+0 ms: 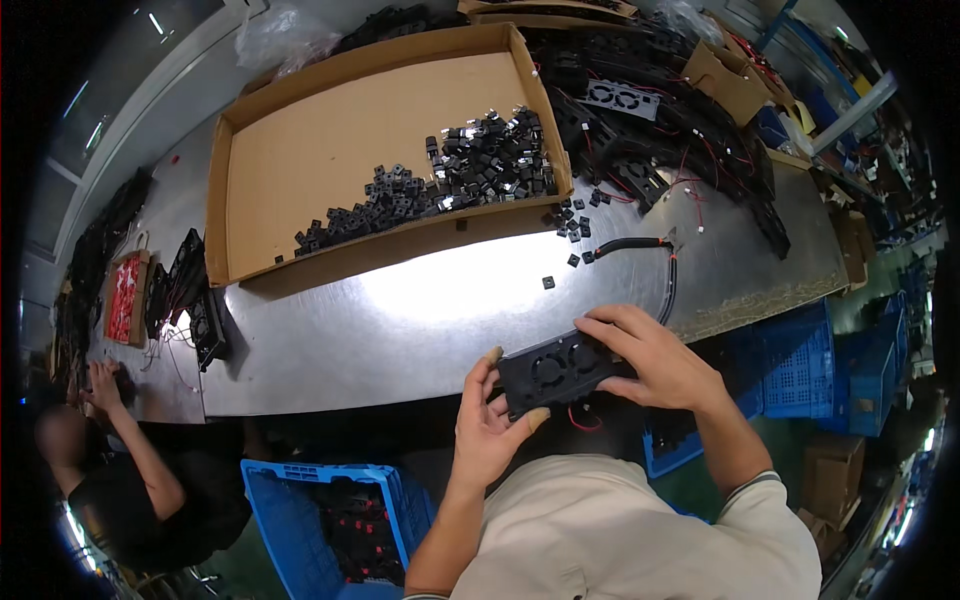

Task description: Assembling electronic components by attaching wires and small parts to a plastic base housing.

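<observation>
Between my two hands is a black dual-fan unit (550, 372), a flat rectangular housing with two round fans side by side and a red wire hanging below it. My left hand (488, 425) grips its left end, thumb at the lower edge and fingers behind. The right end is pinched by my right hand (645, 358), with fingers on the top edge and thumb underneath. Just beyond the unit, a pair of pliers with black and orange handles (668, 262) lies on the metal table (330, 370). Small black square parts (573, 228) are scattered near the pliers.
A shallow cardboard box (300, 140) holds piles of small black parts. More fan units and wires (640, 110) crowd the back right. Blue crates (265, 500) stand below the table edge. At the left, another person (130, 480) works near a small box of red pieces (125, 298).
</observation>
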### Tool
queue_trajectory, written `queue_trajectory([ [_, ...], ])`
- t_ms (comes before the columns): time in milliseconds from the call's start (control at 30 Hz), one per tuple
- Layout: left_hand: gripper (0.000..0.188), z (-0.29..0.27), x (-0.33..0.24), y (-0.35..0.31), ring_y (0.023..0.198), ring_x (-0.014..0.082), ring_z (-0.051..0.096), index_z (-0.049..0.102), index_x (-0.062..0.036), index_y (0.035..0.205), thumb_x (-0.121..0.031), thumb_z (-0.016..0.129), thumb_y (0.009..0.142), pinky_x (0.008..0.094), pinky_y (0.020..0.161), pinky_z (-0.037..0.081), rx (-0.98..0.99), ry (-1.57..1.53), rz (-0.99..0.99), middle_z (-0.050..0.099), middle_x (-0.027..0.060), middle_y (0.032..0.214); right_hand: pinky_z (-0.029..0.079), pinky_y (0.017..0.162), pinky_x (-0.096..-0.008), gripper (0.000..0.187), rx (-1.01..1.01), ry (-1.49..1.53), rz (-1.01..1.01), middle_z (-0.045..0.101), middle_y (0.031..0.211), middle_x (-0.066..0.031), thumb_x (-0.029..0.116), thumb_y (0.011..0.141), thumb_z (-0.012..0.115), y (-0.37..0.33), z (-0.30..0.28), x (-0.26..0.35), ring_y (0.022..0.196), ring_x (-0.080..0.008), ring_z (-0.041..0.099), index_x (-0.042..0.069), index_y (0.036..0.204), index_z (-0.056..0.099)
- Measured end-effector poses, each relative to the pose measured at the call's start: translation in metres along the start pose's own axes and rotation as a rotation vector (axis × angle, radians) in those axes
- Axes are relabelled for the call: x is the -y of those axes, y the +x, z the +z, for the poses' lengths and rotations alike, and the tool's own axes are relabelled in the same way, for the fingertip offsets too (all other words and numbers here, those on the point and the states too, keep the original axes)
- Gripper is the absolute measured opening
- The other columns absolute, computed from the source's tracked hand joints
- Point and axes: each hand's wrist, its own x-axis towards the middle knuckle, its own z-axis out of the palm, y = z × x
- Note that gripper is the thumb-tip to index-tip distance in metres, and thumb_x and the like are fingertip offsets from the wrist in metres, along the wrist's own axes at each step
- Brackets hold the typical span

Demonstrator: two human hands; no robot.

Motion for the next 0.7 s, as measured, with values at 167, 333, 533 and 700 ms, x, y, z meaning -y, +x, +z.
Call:
queue_trajectory([
  [167, 0.091, -0.0031, 0.001, 0.0018, 0.123, 0.0263, 0.056, 0.022, 0.001, 0.152, 0.016, 0.072, 0.078, 0.0368, 0.102, 0.051, 0.002, 0.022, 0.004, 0.042, 0.0181, 0.142, 0.042, 0.105, -0.0451, 0.077, -0.008, -0.016, -0.017, 0.051, 0.133, -0.0206, 0.008, 0.072, 0.081, 0.0022, 0.0024, -0.0018, 0.122, -0.0399, 0.051, 0.005, 0.141, 0.047],
  [333, 0.092, -0.0051, 0.0002, 0.0012, 0.123, 0.0257, 0.057, 0.023, 0.0013, 0.152, 0.015, 0.074, 0.077, 0.0364, 0.101, 0.051, -0.007, -0.012, -0.012, 0.043, 0.0177, 0.141, 0.043, 0.105, -0.0444, 0.078, 0.012, -0.009, -0.016, 0.051, 0.133, -0.0199, 0.009, 0.071, 0.082, 0.0022, 0.0019, -0.0022, 0.121, -0.0395, 0.051, 0.004, 0.141, 0.048],
  [533, 0.092, -0.0051, -0.0022, -0.002, 0.122, 0.0252, 0.057, 0.023, 0.0003, 0.153, 0.015, 0.074, 0.077, 0.0358, 0.101, 0.051, -0.01, -0.003, -0.019, 0.043, 0.0169, 0.14, 0.043, 0.104, -0.0435, 0.08, 0.018, 0.003, -0.017, 0.05, 0.134, -0.0187, 0.01, 0.07, 0.082, 0.0016, 0.0018, 0.0001, 0.121, -0.0389, 0.051, 0.004, 0.142, 0.048],
  [700, 0.092, -0.0042, -0.0015, -0.0034, 0.122, 0.0249, 0.057, 0.023, 0.0004, 0.153, 0.015, 0.074, 0.077, 0.0356, 0.101, 0.051, -0.007, -0.007, -0.005, 0.044, 0.0165, 0.14, 0.044, 0.103, -0.0434, 0.08, 0.025, -0.005, -0.006, 0.05, 0.134, -0.0182, 0.009, 0.07, 0.083, 0.0023, 0.0022, 0.0007, 0.12, -0.0387, 0.051, 0.004, 0.142, 0.048],
])
